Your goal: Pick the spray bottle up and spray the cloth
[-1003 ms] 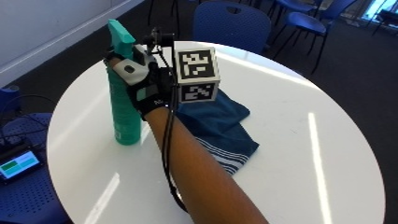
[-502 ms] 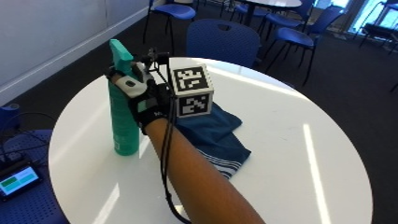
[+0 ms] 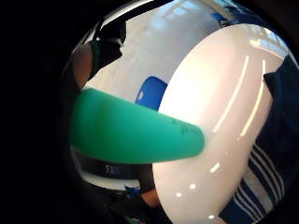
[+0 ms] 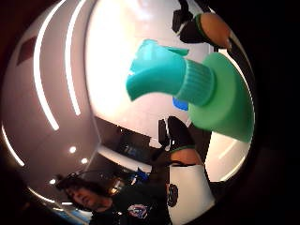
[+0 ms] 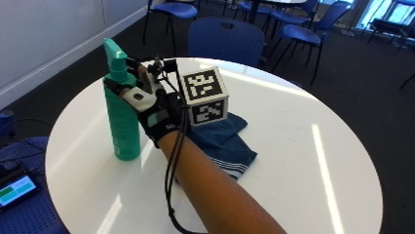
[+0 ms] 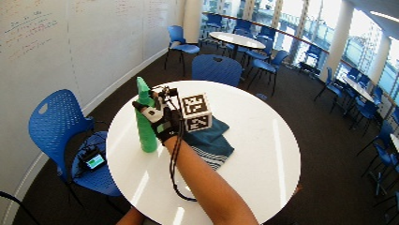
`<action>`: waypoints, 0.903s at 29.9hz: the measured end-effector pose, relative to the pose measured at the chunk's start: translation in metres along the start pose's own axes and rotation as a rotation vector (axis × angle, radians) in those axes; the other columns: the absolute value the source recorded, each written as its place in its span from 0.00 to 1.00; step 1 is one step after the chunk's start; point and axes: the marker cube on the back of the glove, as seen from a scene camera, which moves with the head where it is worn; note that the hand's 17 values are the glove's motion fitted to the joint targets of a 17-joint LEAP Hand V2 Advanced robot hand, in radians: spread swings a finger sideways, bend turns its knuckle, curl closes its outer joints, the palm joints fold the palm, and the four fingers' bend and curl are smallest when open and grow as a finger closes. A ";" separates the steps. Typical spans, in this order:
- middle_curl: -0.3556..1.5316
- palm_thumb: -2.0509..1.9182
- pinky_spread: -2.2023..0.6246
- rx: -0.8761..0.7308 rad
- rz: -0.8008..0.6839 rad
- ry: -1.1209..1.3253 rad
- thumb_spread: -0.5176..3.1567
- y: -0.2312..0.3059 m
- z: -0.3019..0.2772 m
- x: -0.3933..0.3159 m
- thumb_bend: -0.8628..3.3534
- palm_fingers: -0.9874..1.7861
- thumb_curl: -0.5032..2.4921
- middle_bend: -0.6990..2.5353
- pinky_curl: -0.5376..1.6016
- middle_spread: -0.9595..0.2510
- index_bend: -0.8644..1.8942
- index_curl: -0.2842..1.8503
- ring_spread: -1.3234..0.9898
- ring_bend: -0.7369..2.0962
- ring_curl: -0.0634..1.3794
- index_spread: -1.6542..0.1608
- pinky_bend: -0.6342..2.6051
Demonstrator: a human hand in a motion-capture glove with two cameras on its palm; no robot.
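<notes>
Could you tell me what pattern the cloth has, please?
The cloth is dark blue with white edge stripes, clearest in the outside view.

Right hand [image 5: 156, 114] in black glove, raised above table level at end of bare forearm [image 5: 207, 185] reaching in from near edge. Palm faces sideways, back of hand toward the camera. Fingers [image 5: 133, 78] point up and forward; whether curled or straight cannot be told.

Tall green spray bottle [image 5: 123, 114] with teal nozzle stands upright on the white worktop [image 5: 311, 146], near its edge; dark blue cloth [image 5: 223, 144] with white stripes at one end lies crumpled just beside it.
</notes>
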 end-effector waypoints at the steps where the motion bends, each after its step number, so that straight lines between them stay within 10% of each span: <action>1: 0.42 0.71 0.81 0.006 -0.012 0.021 0.36 0.003 -0.005 -0.002 0.20 0.62 0.38 0.30 0.39 0.65 0.37 0.35 0.51 0.40 0.32 0.69 0.26; 11: 0.39 0.69 0.84 0.185 -0.263 0.472 0.38 0.055 -0.056 -0.056 0.19 0.55 0.35 0.27 0.40 0.68 0.36 0.31 0.52 0.37 0.29 0.66 0.26; 27: 0.38 0.67 0.85 0.001 -0.455 0.606 0.40 0.171 -0.045 -0.105 0.19 0.55 0.32 0.27 0.39 0.71 0.38 0.29 0.54 0.36 0.28 0.65 0.25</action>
